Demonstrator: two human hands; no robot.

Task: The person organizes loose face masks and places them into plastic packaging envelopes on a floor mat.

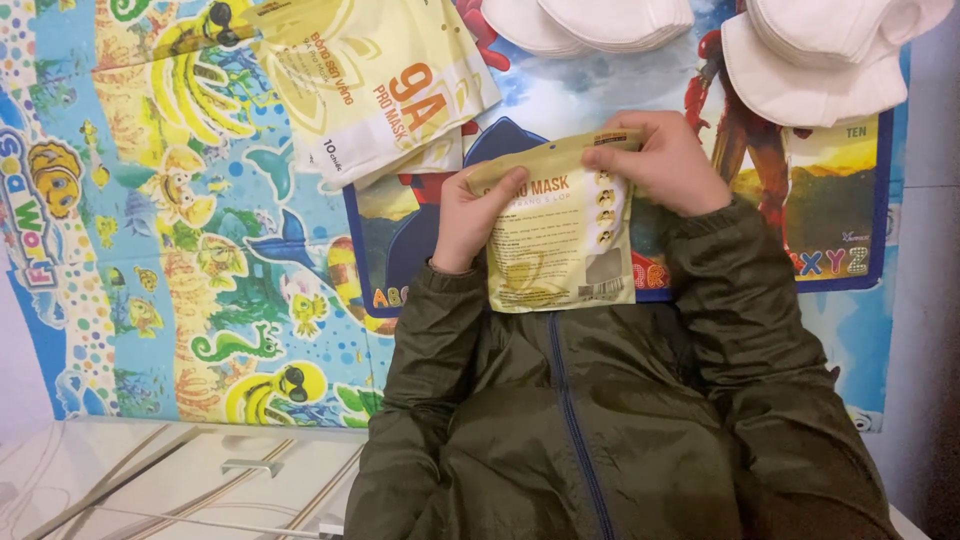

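Both hands up w/ one yellow pouch (562, 240) held over the lap, top edge tilted. Left hand (470, 218) pinches its upper left corner, thumb on front; right hand (668, 160) pinches the upper right edge, fingers curled. Two more pouches (385, 85) lie stacked on the cartoon mat (150, 250). White masks (800, 55) in approx three piles sit beyond.

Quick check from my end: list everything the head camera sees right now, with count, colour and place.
held pouch: one, pale yellow, centre, pinched at its top edge
pouch stack: several, pale yellow, top centre on the mat
white masks: two piles, top right
play mat: one, colourful cartoon print, underneath everything
jacket: one, olive green, bottom centre
left hand: grip on the pouch's left top corner
right hand: grip on the pouch's right top corner
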